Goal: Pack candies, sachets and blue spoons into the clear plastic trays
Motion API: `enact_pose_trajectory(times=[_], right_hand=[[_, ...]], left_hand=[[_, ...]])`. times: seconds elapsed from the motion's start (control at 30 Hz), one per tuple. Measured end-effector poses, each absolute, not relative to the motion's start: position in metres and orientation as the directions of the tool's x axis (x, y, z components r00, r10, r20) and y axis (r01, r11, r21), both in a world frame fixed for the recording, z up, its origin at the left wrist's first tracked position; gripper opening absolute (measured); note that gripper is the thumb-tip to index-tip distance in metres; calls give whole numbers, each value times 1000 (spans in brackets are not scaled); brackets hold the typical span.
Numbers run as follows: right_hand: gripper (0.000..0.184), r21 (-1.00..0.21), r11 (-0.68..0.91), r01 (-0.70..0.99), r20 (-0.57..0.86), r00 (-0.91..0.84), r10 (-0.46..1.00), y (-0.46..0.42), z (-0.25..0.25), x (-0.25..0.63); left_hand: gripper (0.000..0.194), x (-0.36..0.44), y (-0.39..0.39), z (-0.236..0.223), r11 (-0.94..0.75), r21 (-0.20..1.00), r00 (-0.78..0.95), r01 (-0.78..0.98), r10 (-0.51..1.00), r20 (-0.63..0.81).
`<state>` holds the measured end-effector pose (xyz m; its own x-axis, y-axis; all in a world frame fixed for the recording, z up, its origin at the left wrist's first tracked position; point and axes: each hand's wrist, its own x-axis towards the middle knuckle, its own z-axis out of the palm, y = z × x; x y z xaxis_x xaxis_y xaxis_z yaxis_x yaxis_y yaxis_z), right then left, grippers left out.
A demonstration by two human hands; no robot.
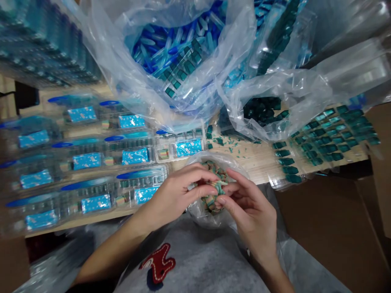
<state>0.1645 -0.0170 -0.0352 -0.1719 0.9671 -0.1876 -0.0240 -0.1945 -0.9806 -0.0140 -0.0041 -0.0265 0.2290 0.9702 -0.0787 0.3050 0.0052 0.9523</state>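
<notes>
My left hand [177,191] and my right hand [244,203] meet over a small clear bag [214,215] of striped multicoloured erasers [214,169] on my lap. Both hands pinch a few of these small striped pieces [217,188] between their fingertips. To the left lie rows of clear blister packs [128,154], each holding a blue pen, dark teal pieces and a blue card. The nearest pack [140,189] lies just left of my left hand.
A large clear bag [183,49] of blue pens and teal trays stands at the back. Another bag [262,110] holds dark teal pieces. Trays of teal pieces [326,134] lie at the right. Teal crumbs scatter on the wooden board [256,158]. A cardboard box [336,228] is at the right.
</notes>
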Motion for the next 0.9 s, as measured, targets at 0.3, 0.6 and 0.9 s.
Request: enact_pose_trajectory(times=[0.3, 0.6, 0.9], right_hand=[[38, -972, -230, -41, -212, -257, 943, -15, -31, 171], [34, -994, -88, 69, -90, -19, 996, -17, -31, 161], [37, -991, -130, -41, -126, -91, 988, -17, -31, 158]], left_hand=[[8, -12, -3, -25, 142, 975, 142, 171, 976, -167], [9, 1, -9, -22, 197, 964, -10, 180, 980, -199], [17, 8, -17, -28, -106, 912, -39, 397, 990, 132]])
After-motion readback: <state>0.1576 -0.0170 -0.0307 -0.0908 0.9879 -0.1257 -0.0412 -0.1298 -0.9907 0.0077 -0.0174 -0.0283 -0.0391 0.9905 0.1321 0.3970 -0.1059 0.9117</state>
